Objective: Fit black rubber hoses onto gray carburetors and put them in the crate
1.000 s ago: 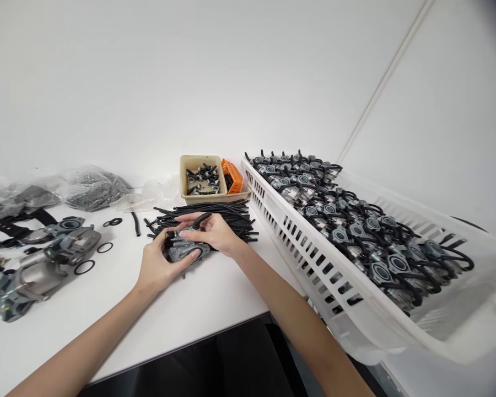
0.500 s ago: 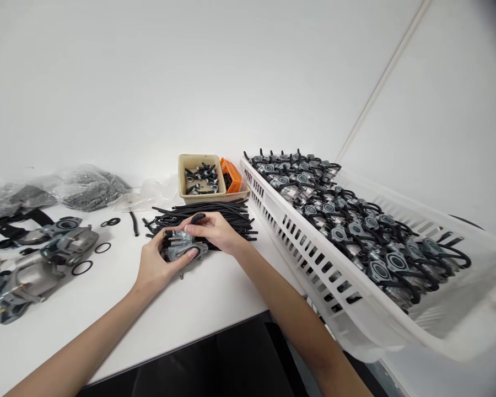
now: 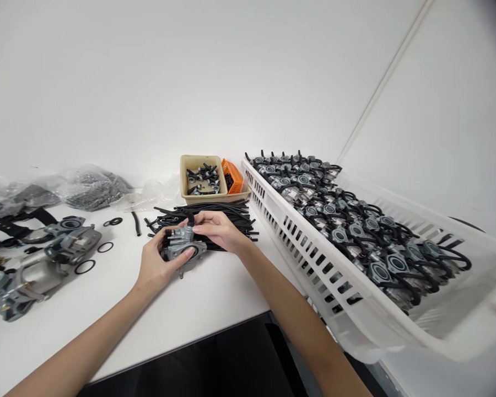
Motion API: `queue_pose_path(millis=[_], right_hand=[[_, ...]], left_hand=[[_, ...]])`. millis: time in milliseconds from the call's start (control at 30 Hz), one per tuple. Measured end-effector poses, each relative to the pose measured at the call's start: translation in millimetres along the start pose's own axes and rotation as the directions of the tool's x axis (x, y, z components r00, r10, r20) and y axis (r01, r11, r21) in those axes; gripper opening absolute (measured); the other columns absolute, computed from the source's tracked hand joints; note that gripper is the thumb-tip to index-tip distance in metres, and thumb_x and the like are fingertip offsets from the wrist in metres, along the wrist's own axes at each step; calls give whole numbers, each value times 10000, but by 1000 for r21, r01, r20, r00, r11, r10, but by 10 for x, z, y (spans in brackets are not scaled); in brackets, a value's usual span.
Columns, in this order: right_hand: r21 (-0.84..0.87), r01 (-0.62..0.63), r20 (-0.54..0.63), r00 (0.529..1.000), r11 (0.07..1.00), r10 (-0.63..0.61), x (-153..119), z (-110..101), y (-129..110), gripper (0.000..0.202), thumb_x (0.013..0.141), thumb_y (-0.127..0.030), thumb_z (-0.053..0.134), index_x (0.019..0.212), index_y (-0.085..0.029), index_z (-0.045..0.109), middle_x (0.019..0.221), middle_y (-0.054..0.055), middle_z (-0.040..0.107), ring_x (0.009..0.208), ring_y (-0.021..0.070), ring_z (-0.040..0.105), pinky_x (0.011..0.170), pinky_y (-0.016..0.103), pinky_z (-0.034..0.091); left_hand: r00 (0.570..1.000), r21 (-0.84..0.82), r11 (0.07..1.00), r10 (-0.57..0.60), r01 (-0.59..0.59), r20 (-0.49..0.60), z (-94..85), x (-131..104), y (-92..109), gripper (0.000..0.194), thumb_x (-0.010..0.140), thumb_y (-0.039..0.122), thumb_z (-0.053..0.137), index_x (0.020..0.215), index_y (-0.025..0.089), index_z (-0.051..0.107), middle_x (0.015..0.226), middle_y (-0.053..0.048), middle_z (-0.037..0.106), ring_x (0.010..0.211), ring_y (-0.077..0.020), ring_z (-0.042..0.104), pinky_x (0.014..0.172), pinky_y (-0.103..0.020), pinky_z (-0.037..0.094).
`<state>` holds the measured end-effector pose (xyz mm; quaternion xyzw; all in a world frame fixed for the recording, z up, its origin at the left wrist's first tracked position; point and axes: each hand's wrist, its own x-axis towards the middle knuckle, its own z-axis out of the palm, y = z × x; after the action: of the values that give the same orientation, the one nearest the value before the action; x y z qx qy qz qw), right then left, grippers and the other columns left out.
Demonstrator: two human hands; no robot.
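Note:
My left hand (image 3: 157, 262) is closed around a small grey metal carburetor (image 3: 184, 251), thumb laid across its round flange opening. The carburetor is held just above the white table, near the front of a pile of black rubber hoses (image 3: 227, 215). On its top stands a metal cap with a black rubber boot (image 3: 190, 219) pointing upward. My right hand (image 3: 219, 229) pinches this cap from the right side, thumb nearest me and fingers bent behind. The fingertips behind the cap are hidden.
A white slatted basket (image 3: 314, 264) full of carburetors with hoses stands on the right. Behind the hoses sit a beige bin (image 3: 186, 193) of capped black parts and an orange basket (image 3: 236, 184). Larger carburetors (image 3: 37, 275), black rings (image 3: 85, 267) and plastic bags (image 3: 93, 187) lie left.
The black boot on the cap has gone from leaning right to standing upright. My right fingers have shifted slightly right and around the cap. My left hand keeps its hold.

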<state>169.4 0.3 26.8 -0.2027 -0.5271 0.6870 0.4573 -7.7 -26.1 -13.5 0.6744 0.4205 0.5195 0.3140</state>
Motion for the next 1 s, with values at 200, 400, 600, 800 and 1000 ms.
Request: queue_pose_path(millis=[200,400,600,800,1000], right_hand=[[-52,49,-19,999,997,-50,15,-12,50,384,546,-325,888,677,-169,563,783,-20,585,715,100,539,687,229,450],[-162,125,16,992,979,-124,9,39,43,395,562,-278,881,837,-178,615,838,-11,644,811,122,609,811,271,498],[-254,129,46,992,959,-121,-16,108,36,416,623,-311,844,982,-174,685,913,38,709,881,170,654,853,335,526],[-339,247,54,968,908,-243,7,129,88,223,610,-336,849,723,-187,727,844,40,712,866,193,652,839,345,515],[-265,167,71,986,950,-153,10,100,24,289,558,-357,879,727,-184,720,850,29,690,889,192,625,885,337,483]], left_hand=[[1000,12,1000,11,-11,0,-1,1,17,575,682,475,751,1133,148,608,1177,-136,691,1009,-303,674,899,-413,540],[997,103,992,79,-76,-23,-7,-29,12,523,685,439,753,1086,150,583,1127,-138,701,963,-285,680,837,-377,550],[987,248,959,153,-137,-43,9,-53,11,530,670,463,746,1066,156,573,945,-89,714,838,-268,689,747,-359,552],[982,331,930,184,-161,-41,31,-74,35,547,635,491,757,1034,170,565,900,-67,698,771,-250,678,699,-344,550],[992,214,971,116,-104,-44,25,-58,39,511,670,479,737,1046,171,577,932,-73,700,838,-256,673,755,-356,544]])
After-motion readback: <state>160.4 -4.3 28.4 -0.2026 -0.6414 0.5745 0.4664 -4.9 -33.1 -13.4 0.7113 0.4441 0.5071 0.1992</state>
